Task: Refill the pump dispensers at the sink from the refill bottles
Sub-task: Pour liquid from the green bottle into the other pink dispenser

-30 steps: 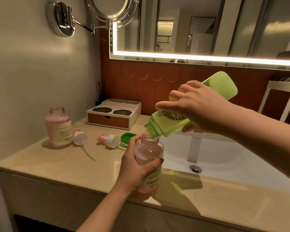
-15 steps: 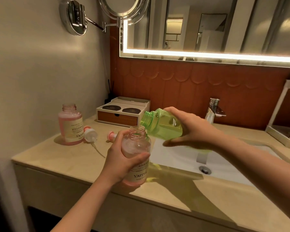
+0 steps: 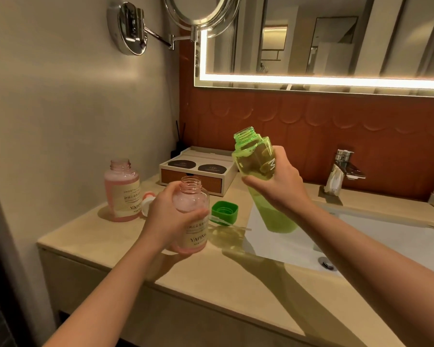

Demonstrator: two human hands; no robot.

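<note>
Progress, from the head view, looks past the halfway mark. Your right hand (image 3: 278, 189) grips the translucent green refill bottle (image 3: 252, 161) upright, uncapped and not pouring, above the near edge of the white sink basin (image 3: 386, 244). Your left hand (image 3: 168, 221) is wrapped round a pink translucent dispenser bottle with a cream label (image 3: 191, 201) at the front of the beige counter (image 3: 236, 284). A second pink bottle (image 3: 122, 194) stands open at the left and looks well filled. I judge that refitting both pumps and the square green cap (image 3: 224, 210) remains. Your left hand hides most of the pump heads (image 3: 147, 196). Fingers and label mask the held bottle's level, and I cannot tell whether its base rests on the counter.
</note>
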